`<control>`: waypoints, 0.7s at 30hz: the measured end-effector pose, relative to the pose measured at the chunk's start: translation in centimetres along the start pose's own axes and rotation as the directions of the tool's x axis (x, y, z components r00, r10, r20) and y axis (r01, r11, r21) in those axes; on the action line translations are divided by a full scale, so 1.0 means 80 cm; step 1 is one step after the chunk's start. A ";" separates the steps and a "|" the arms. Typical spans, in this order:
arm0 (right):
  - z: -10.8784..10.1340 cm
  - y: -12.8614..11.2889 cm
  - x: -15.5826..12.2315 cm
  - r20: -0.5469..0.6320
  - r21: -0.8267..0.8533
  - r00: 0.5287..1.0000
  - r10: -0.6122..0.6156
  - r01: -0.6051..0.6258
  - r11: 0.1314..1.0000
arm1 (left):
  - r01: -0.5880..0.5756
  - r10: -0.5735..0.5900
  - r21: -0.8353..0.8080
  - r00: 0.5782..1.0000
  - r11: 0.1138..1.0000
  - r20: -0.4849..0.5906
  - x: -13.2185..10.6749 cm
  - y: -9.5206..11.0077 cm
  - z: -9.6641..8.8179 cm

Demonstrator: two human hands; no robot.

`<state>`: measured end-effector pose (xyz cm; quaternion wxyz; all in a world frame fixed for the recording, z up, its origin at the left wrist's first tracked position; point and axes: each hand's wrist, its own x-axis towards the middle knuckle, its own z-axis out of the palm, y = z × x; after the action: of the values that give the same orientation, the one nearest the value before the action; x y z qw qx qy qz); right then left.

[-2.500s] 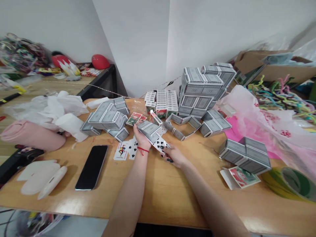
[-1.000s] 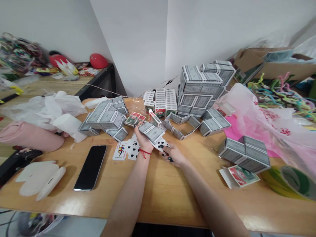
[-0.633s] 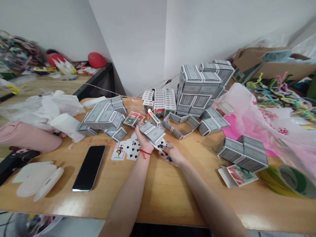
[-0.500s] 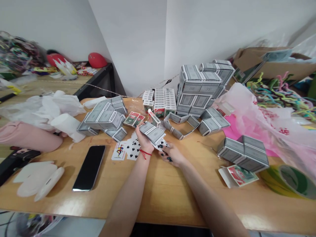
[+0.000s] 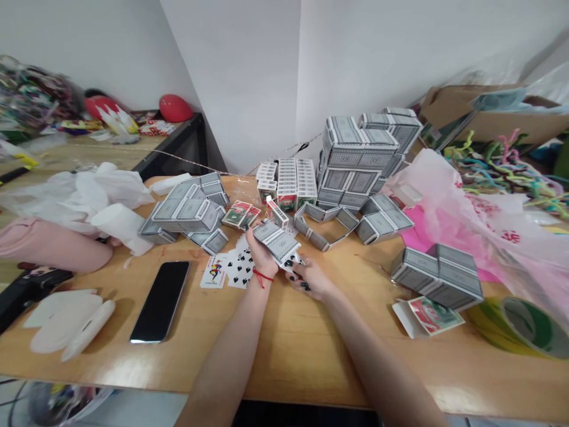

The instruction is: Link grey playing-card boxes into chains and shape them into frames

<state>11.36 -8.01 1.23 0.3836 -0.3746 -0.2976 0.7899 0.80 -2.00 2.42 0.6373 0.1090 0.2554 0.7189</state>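
Observation:
My left hand [image 5: 259, 256], with a red string round its wrist, is closed on a fanned stack of grey-backed playing cards [image 5: 277, 239], held just above the wooden table [image 5: 288, 338]. Just right of it, my right hand [image 5: 310, 276] with dark nails pinches the stack's lower edge, where a face-up spade card [image 5: 291, 260] shows. To the left of my left wrist lie loose cards face up: a joker [image 5: 214, 270] and a spade card [image 5: 240, 265].
A black phone [image 5: 160, 292] lies front left, white foam pieces [image 5: 66, 320] beyond it. Grey card cartons are piled behind [image 5: 360, 157], left [image 5: 186, 210] and right [image 5: 440, 276]. Small decks [image 5: 288, 181] stand at the back. A pink plastic bag [image 5: 480, 219] and tape roll [image 5: 524, 326] sit right.
Both hands kept the stack in nearly the same place. The fan has closed up a little and less of the face-up card shows beneath it. The view shifted slightly.

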 end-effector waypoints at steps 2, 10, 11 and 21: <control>-0.001 0.000 0.000 0.003 -0.006 1.000 0.000 0.000 1.000 | 0.005 -0.005 0.002 1.000 1.000 -0.012 0.000 -0.001 0.000; -0.002 0.001 0.003 -0.016 -0.013 1.000 0.009 -0.009 1.000 | -0.006 0.006 0.018 1.000 1.000 -0.021 0.001 -0.001 -0.002; -0.002 0.002 0.003 -0.019 -0.010 1.000 0.008 -0.008 1.000 | -0.005 0.006 0.019 1.000 1.000 -0.020 0.001 -0.002 -0.002; -0.008 0.002 0.008 0.025 -0.033 0.999 0.028 -0.027 0.999 | -0.017 0.017 -0.002 1.000 1.000 0.004 0.007 0.001 -0.017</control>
<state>11.56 -7.42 0.54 0.3627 -0.3750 -0.3100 0.7948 -0.03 -1.76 1.18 0.6317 0.1122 0.2524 0.7244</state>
